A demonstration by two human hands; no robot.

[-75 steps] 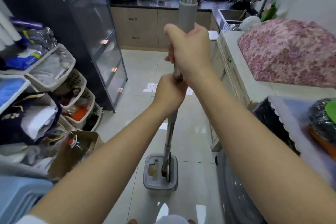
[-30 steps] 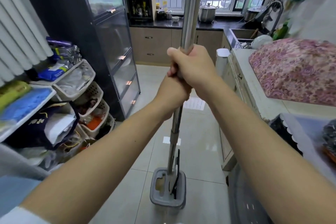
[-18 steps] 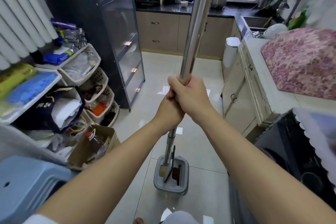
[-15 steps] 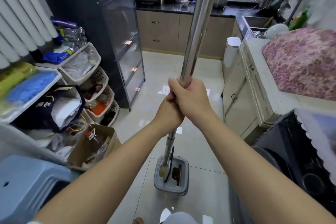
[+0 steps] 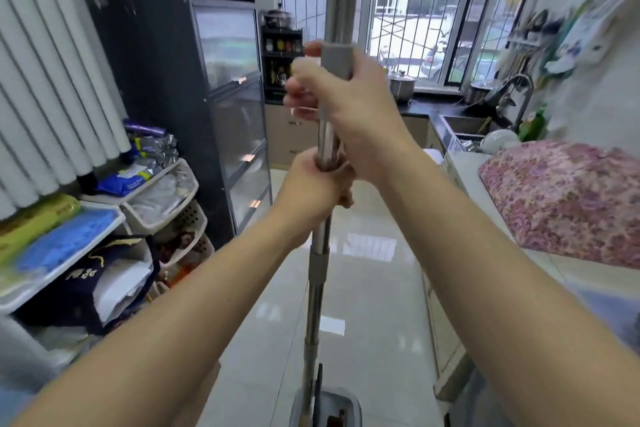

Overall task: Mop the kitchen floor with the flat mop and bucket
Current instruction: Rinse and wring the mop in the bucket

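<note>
The flat mop's steel handle (image 5: 318, 291) stands nearly upright in the middle of the view. Its lower end goes down into the grey mop bucket (image 5: 349, 404) at the bottom edge, where the folded mop head is mostly cut off. My left hand (image 5: 313, 189) grips the handle at mid-height. Just above it my right hand (image 5: 349, 107) grips the handle at its grey collar, fingers wrapped round it. The glossy cream tile floor (image 5: 374, 288) stretches ahead towards the far cabinets.
A white basket rack (image 5: 166, 194) full of bags lines the left side, with a tall dark cabinet (image 5: 194, 97) behind it. On the right runs a counter with a pink floral cover (image 5: 568, 201) and a sink (image 5: 467, 125). The aisle between them is narrow.
The mop handle has been pulled upward out of the bucket. Both hands rose with it, and the right hand moved up the handle away from the left. The view tilted up.
</note>
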